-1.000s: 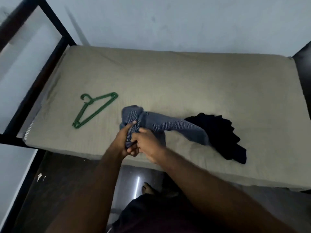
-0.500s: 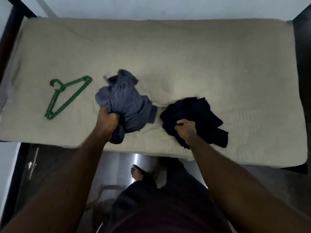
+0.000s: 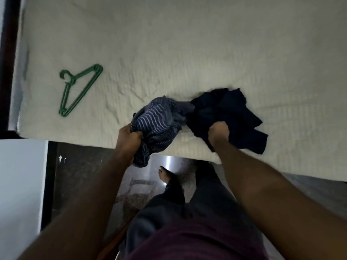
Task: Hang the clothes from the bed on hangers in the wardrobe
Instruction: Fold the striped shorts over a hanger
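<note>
Your left hand (image 3: 129, 137) grips the bunched striped garment (image 3: 157, 124) at the bed's (image 3: 187, 53) near edge, a fold hanging over it. Touching it on the right, the dark garment (image 3: 225, 113) is clenched in your right hand (image 3: 218, 133). The green hanger (image 3: 78, 89) lies flat near the bed's left edge, well apart.
</note>
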